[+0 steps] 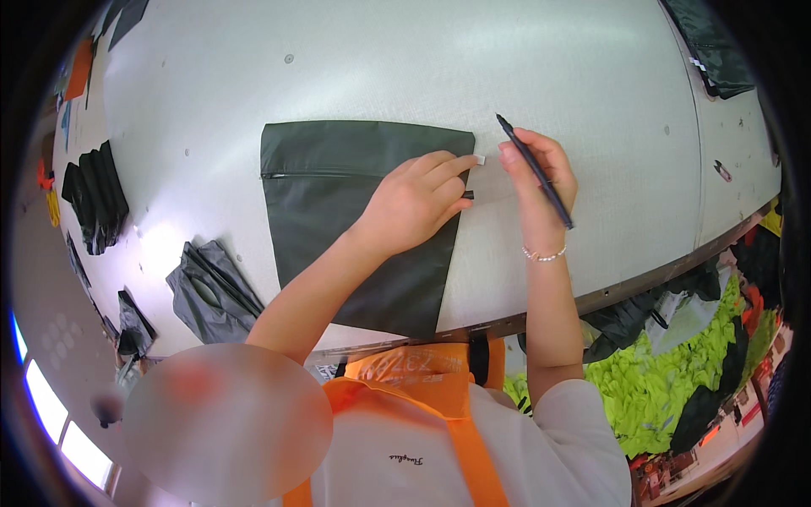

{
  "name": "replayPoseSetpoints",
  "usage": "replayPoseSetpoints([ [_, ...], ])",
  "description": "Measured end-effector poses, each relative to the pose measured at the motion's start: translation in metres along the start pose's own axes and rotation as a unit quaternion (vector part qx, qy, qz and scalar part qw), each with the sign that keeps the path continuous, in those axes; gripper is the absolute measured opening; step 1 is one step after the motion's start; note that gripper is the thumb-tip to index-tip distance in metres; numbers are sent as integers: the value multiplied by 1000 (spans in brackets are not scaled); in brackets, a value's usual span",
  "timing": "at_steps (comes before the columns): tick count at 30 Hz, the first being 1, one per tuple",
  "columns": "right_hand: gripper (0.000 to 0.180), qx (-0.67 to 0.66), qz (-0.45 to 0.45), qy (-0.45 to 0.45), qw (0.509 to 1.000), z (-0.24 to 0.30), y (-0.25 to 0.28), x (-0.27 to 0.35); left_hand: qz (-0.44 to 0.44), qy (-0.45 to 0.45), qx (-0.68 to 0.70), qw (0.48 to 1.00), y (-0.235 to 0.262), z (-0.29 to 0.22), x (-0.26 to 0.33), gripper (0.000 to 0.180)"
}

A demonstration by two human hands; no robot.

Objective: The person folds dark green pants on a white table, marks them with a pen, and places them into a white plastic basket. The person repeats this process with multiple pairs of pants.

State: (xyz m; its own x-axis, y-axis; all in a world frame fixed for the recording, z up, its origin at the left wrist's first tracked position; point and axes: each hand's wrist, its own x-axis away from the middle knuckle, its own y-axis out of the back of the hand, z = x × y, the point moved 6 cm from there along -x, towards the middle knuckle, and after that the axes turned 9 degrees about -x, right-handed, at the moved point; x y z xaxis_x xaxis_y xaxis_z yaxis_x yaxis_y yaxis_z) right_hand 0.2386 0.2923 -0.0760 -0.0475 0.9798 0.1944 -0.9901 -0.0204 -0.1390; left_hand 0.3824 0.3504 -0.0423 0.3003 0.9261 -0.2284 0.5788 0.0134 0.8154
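Your left hand (416, 201) is lying palm down on the right edge of a dark fabric panel (338, 220), fingers stretched out flat and gripping nothing, with the fingertips reaching toward a small white tag (480, 159) at the panel's upper right corner; whether they are actually touching the tag is hard to tell. Your right hand (541, 182) is sitting just beside it, to the right of the panel's edge, and it is closing around a dark pen (536, 171), holding it at a slant so the tip is pointing up and away from you while the back end is running down past your wrist. A beaded bracelet (543, 254) is circling that wrist. The fabric panel is lying flat on the white table (380, 68), near the edge closest to you, with a zipper line (321, 175) running across its upper part and a small dark tab (467, 194) poking out at its right edge between your two hands. Further to your left, several crumpled dark fabric pieces (207, 291) are resting on the table, well apart from the panel. Another dark piece (714, 51) is lying at the far right corner. Below the table's right edge, a heap of bright yellow-green cloth (667, 372) is piling up. You are wearing an orange apron (422, 380).
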Motion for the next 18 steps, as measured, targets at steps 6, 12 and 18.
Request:
replayPoseSetpoints([
  [6,12,45,-25,102,994,-30,13,14,13,-15,-54,998,-27,9,11,24],
  [12,15,127,19,167,978,-20,3,17,12,-18,-69,997,-31,10,12,24],
  [18,15,149,31,185,971,-16,-2,15,12,-12,-71,997,-33,12,13,23],
])
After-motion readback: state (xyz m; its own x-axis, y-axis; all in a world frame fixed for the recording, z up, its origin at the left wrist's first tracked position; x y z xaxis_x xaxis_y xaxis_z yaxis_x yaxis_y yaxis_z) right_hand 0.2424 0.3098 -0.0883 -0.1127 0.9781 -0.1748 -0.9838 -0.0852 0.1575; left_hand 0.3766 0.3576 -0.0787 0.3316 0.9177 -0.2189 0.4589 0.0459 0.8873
